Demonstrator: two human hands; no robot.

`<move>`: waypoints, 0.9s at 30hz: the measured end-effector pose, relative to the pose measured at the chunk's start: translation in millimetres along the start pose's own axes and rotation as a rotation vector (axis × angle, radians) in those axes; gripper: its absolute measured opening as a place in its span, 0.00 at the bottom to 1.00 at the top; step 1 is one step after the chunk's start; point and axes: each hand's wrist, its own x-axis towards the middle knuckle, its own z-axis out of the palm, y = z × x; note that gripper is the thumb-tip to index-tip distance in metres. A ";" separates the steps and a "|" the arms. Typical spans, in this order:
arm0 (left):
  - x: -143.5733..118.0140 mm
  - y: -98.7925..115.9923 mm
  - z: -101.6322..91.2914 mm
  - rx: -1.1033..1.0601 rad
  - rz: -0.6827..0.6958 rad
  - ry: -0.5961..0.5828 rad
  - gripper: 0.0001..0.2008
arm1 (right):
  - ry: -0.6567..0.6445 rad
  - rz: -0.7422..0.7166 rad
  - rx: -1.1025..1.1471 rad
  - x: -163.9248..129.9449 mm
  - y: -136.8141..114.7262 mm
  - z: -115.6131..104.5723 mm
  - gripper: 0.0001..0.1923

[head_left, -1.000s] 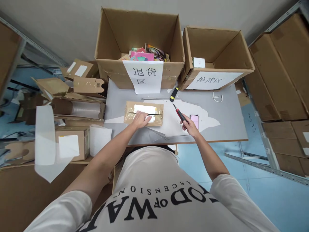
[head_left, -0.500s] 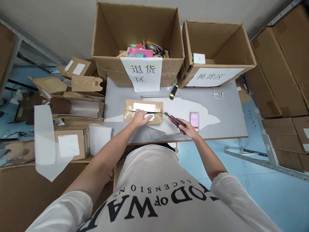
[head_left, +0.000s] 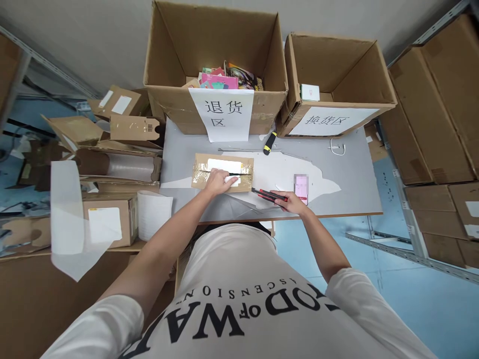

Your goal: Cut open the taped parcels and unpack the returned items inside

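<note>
A small taped cardboard parcel [head_left: 209, 167] with a white label lies flat on the grey table [head_left: 348, 169]. My left hand [head_left: 218, 181] presses down on its near edge, fingers spread over the label. My right hand [head_left: 290, 202] grips a red and black utility knife [head_left: 266, 195] held low over the table, its tip pointing left at the parcel's right end, close to it. A phone [head_left: 301, 186] lies just beyond my right hand.
Two large open cartons with paper signs stand at the table's back: the left carton [head_left: 179, 60] holds books, the right carton [head_left: 337, 65] a small white box. A yellow-black tool [head_left: 269, 143] and white cable [head_left: 338, 148] lie near them. Flattened cartons pile at left; stacked boxes fill shelves at right.
My right hand has swung the knife from pointing away up the table to lying low and pointing left, bringing it toward the parcel. My left hand stayed on the parcel.
</note>
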 end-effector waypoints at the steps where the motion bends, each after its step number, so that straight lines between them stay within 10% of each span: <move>1: 0.4 0.3 -0.4 -0.003 -0.001 0.000 0.23 | 0.015 0.001 0.017 -2.1 2.8 -2.2 0.33; 8: 2.8 -0.4 1.4 -0.014 -0.028 0.054 0.16 | 0.383 -0.037 0.142 -3.8 41.8 -1.3 0.42; 15: 1.5 3.8 -10.1 -0.080 0.011 0.145 0.06 | 0.592 0.012 -0.294 16.0 80.6 31.1 0.31; 27: -29.1 -25.7 -24.6 0.076 -0.048 0.212 0.23 | 0.738 0.158 -0.581 77.8 86.4 68.6 0.29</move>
